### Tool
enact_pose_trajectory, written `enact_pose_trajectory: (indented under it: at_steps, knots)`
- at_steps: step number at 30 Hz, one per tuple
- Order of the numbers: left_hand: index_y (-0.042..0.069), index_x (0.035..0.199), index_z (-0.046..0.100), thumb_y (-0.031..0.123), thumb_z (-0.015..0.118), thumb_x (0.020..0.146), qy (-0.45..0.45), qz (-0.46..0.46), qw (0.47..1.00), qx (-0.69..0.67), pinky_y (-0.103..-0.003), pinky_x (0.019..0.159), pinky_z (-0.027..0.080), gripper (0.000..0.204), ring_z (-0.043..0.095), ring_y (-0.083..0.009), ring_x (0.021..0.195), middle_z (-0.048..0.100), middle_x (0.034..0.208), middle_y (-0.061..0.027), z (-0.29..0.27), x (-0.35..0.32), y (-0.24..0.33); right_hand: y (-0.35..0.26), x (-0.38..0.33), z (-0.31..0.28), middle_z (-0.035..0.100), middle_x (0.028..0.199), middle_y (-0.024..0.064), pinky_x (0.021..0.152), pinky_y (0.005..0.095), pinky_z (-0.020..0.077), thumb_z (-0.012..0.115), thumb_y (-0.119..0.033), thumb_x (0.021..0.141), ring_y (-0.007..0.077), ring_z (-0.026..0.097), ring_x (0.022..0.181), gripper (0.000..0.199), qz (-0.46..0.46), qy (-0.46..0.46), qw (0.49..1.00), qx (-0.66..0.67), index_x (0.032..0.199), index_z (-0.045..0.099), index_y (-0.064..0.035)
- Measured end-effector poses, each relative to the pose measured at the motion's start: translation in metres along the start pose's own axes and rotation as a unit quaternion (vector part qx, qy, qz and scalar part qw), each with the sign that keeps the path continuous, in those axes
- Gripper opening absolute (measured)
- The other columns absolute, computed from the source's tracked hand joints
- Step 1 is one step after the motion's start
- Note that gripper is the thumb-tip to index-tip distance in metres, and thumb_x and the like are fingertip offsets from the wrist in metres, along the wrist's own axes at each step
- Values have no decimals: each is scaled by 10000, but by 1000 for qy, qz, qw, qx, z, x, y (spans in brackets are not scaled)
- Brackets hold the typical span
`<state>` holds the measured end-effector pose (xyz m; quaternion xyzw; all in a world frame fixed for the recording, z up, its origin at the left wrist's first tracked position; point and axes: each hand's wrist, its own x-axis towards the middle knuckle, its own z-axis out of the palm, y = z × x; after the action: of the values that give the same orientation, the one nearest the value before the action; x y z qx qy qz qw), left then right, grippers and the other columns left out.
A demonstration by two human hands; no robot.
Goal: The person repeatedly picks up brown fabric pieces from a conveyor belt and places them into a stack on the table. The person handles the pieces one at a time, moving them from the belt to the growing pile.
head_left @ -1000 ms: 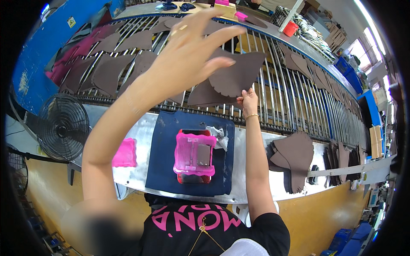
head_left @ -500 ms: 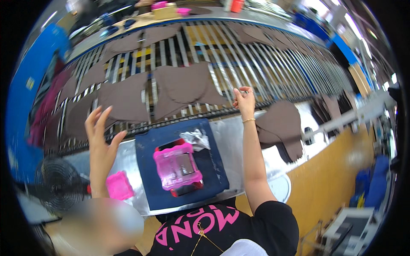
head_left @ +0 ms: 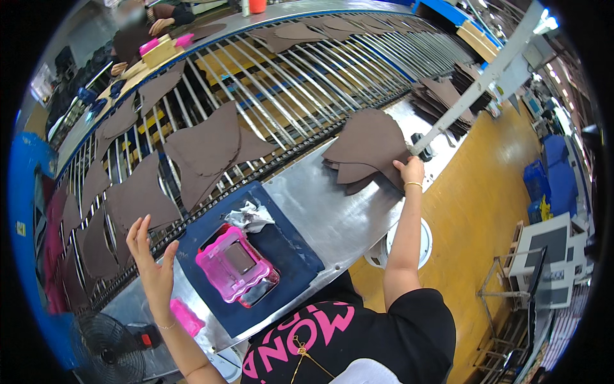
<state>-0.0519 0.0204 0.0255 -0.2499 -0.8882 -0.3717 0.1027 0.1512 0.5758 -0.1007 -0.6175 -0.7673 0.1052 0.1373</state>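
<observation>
My right hand [head_left: 412, 171] is at the right edge of a stack of brown cut pieces [head_left: 368, 144], with thumb and fingers closed on a brown piece's corner. The stack lies on the metal table right of the dark blue mat [head_left: 297, 246]. My left hand [head_left: 155, 272] is raised left of the mat, fingers apart, holding nothing. On the mat stands a pink plastic frame-shaped container [head_left: 225, 283] with a dark block inside, over a red-and-black base. A crumpled whitish wad [head_left: 249, 217] lies behind it.
Beyond the table runs a slatted roller conveyor [head_left: 307, 89] carrying brown pieces [head_left: 204, 150]. A pink tray [head_left: 187, 317] and a black fan [head_left: 105, 349] are at the left. A slanting pale metal bar [head_left: 473, 86] rises near my right hand. Across the conveyor a co-worker's hand [head_left: 161, 25] shows.
My right hand has moved from over the conveyor's edge to the brown stack on the right. My left hand stays raised and open. The view has turned to the right.
</observation>
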Motion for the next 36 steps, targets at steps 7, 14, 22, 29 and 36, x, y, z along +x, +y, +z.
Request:
enact_pose_trajectory:
  at_steps: [7,14,22,29,36]
  knots:
    - [94,1316,461,186,712,789,0,-12,1000,5,-376,1037,322,591,397,-301,1233,386,1320,-134,-13,-12,-2,-12,-8,-21,634,1021,256,834,425,465,653,-272,835,389,606,974,460,-214,-17,974,77,1141,568,61]
    - [78,1325,455,196,750,750,-4,13,997,-73,-382,1027,344,657,393,-293,1249,353,1350,-131,-1,-5,18,-145,-128,-127,637,816,142,647,289,437,510,-193,960,235,568,674,278,-459,-144,790,379,1126,539,27]
    - [6,1293,470,205,716,813,-119,-141,880,-438,-363,965,420,575,539,-222,1123,544,1220,-105,2,5,6,-231,-206,-151,654,883,64,707,226,448,579,-211,924,88,548,750,314,-537,-282,612,507,1132,562,24]
    - [-23,995,606,113,624,881,65,-179,939,-286,-201,403,427,179,630,-125,567,657,859,-76,-92,-40,-2,-238,-248,-93,666,774,84,602,230,485,727,-70,777,118,636,713,366,-533,-423,573,456,1089,546,-4]
    - [-24,1039,614,65,630,870,181,-117,963,-162,-180,439,436,192,632,-112,589,636,810,-47,-138,-83,-9,-230,-288,-66,669,753,114,566,273,487,699,-28,773,244,657,668,91,-664,-242,565,427,849,650,-17]
